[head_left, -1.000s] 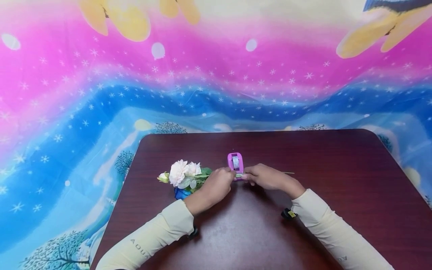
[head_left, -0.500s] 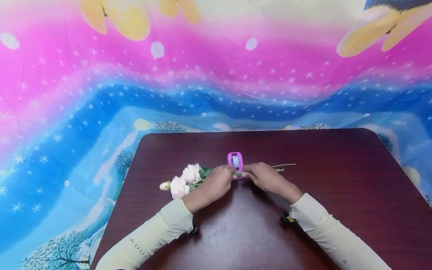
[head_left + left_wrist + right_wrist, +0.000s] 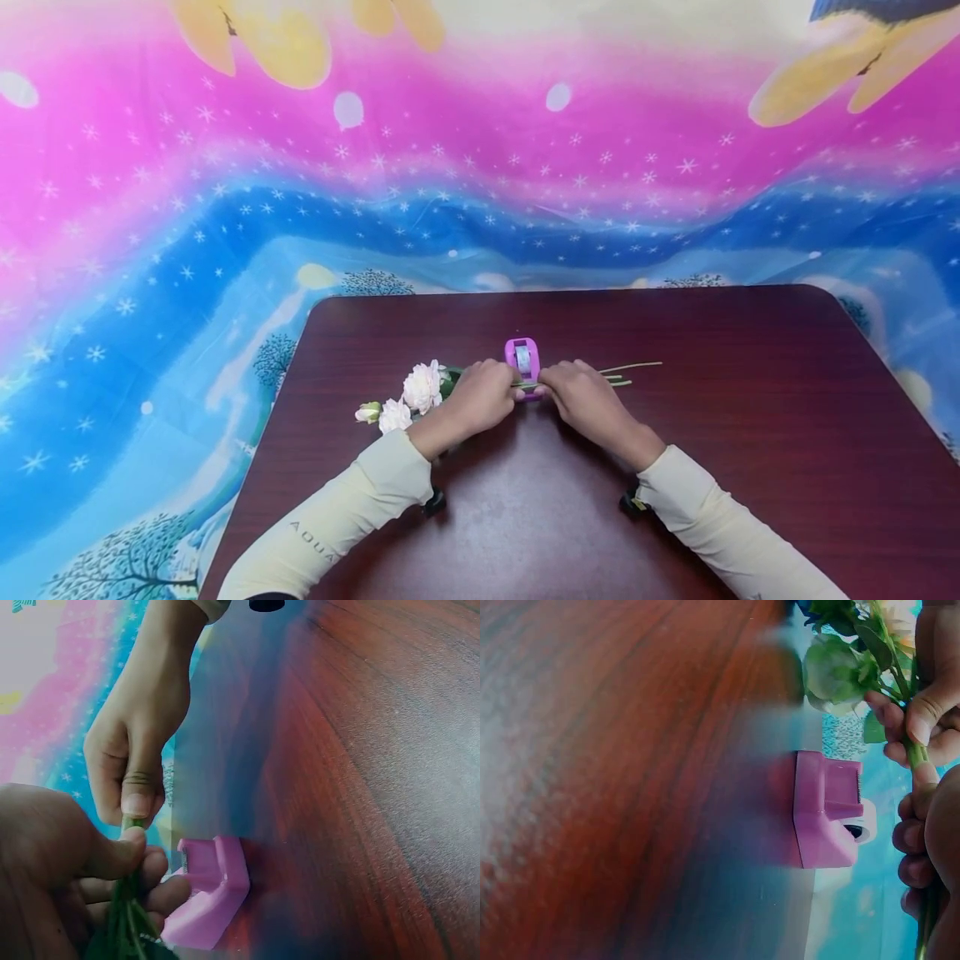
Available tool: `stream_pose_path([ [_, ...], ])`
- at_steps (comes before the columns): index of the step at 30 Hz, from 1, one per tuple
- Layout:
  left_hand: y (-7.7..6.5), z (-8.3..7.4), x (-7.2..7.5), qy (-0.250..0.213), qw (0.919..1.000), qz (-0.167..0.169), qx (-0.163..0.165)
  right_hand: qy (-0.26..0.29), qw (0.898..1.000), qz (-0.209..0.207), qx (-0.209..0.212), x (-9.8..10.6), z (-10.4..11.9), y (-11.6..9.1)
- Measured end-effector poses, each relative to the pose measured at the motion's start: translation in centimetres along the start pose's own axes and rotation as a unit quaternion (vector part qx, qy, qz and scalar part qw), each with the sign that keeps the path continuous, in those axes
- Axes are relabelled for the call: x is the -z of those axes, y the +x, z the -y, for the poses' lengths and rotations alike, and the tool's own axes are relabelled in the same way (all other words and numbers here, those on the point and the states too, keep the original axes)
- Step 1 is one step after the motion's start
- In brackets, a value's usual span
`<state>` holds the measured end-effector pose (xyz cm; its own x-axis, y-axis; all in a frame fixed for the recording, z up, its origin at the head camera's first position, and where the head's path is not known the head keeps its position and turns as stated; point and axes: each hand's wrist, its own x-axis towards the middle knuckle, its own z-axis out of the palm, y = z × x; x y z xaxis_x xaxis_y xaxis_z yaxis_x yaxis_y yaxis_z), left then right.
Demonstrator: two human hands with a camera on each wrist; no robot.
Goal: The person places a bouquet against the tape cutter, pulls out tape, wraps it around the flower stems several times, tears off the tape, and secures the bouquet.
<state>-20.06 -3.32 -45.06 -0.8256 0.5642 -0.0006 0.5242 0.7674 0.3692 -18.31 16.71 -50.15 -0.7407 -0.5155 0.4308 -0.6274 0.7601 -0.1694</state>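
Observation:
Both hands hold one bunch of artificial flowers over the table, their fingertips close together on the stems. My left hand (image 3: 480,396) grips the green stems (image 3: 916,754) just below the blooms, thumb on top. Pale pink roses (image 3: 422,386) and a bud (image 3: 367,412) show on the far side of that hand. At the top of the right wrist view are some dark blue petals (image 3: 840,618). My right hand (image 3: 588,404) has its fingers curled round the lower stems, whose ends (image 3: 630,367) stick out to the right. Directly behind the hands stands a pink tape dispenser (image 3: 522,350) with a roll in it.
A dark red-brown wooden table (image 3: 735,400) carries the work. Beyond its back edge hangs a printed pink and blue cloth (image 3: 480,183). Black wrist devices (image 3: 633,503) sit under both cream sleeves (image 3: 360,500).
The bunch has turned in the hands: the blue flower has gone out of sight in the head view and the roses have shifted. More stem ends now show at right. The right wrist has rolled slightly.

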Motion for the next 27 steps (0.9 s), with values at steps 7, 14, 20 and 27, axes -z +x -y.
stream_pose_path([
  [7,-0.1,-0.1,-0.4,0.043,0.997,-0.064,-0.009,-0.018,1.0,-0.019,0.016,-0.1,0.1,0.1],
  [14,-0.5,0.1,-1.0,0.072,0.9904,-0.113,-0.032,0.017,1.0,0.011,-0.004,0.4,-0.1,0.3],
  [20,-0.9,0.3,-2.3,0.127,0.9714,-0.184,-0.08,0.111,0.976,0.136,-0.125,2.0,-0.1,1.1],
  [27,-1.2,0.3,-3.1,0.168,0.9584,-0.209,-0.098,0.222,0.924,0.258,-0.174,3.0,-0.9,2.2],
])
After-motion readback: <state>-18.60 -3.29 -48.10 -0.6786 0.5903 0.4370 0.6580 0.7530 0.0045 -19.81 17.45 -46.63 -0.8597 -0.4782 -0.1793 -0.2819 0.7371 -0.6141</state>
